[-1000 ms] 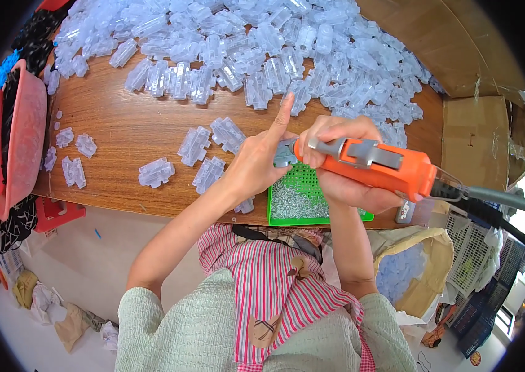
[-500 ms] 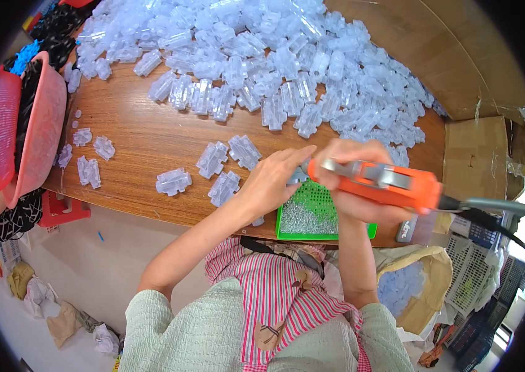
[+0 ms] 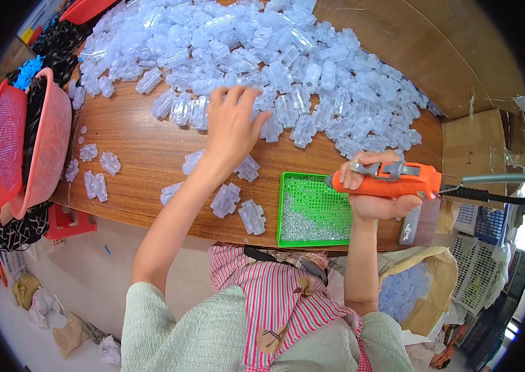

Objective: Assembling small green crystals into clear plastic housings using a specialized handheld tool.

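In my right hand (image 3: pixel 377 186) is an orange electric screwdriver (image 3: pixel 408 181), fingers wrapped round its body. Its tip points left, over a green perforated tray (image 3: pixel 282 217) that holds many small silvery screws. My left hand (image 3: pixel 231 121) reaches to the near edge of a big pile of clear plastic parts (image 3: pixel 262 37), its fingers apart and its thumb out to the right. Whether the fingertips touch a part cannot be made out. Below that hand and forearm lie several loose clear parts; one clear part (image 3: pixel 252 217) rests just left of the tray.
At the left edge stand a pink basin (image 3: pixel 52 142) and a red basket (image 3: pixel 7 142). A cardboard wall (image 3: pixel 436 56) bounds the right side of the wooden table (image 3: pixel 138 167). A black cable runs right from the screwdriver. An open sack (image 3: pixel 448 279) with clear parts stands below, right.
My left hand has moved from the screwdriver's tip up to the pile. A clear part now lies left of the tray. My right hand and the screwdriver have shifted slightly, uncovering more tray.
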Demonstrator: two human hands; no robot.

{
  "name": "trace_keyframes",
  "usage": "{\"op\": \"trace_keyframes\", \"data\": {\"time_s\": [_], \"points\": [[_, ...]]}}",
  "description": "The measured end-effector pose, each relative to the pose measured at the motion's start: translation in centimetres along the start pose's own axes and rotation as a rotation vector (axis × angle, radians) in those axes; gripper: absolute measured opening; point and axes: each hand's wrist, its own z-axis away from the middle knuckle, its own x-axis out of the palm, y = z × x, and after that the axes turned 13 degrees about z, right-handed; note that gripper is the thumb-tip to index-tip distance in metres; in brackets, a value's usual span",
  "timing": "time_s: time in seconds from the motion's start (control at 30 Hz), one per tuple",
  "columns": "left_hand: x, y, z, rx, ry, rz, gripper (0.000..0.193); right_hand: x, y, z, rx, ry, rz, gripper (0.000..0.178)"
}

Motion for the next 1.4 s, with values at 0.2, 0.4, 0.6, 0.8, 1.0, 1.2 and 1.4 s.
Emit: {"op": "trace_keyframes", "data": {"time_s": [0.2, 0.4, 0.6, 0.8, 1.0, 1.2, 1.4], "points": [[2.3, -1.0, -3.5, -0.115, -0.200, -0.182, 0.070, -0.1, 0.3, 1.0, 0.064, 0.076, 0.145, 0.099], [-0.7, 1.8, -0.9, -0.049, -0.119, 0.392, 0.052, -0.7, 2.2, 1.8, 0.119, 0.047, 0.085, 0.101], [0.0, 5.7, 4.7, -0.110, -0.313, 0.737, 0.041, 0.0, 2.8, 1.7, 0.164, 0.042, 0.064, 0.099], [0.7, 4.8, 6.6, -0.094, -0.362, 0.513, 0.050, 0.3, 3.8, 2.4, 0.204, 0.016, 0.063, 0.102], [0.7, 4.7, 6.5, -0.150, -0.350, 0.621, 0.057, 0.5, 3.9, 2.4, 0.192, 0.031, 0.033, 0.101], [1.1, 5.0, 6.6, -0.171, -0.304, 0.676, 0.063, 0.5, 4.0, 2.6, 0.182, 0.016, -0.001, 0.097], [1.1, 4.8, 6.8, -0.204, -0.314, 0.723, 0.067, 0.3, 4.0, 2.6, 0.182, -0.020, -0.070, 0.094]]}}
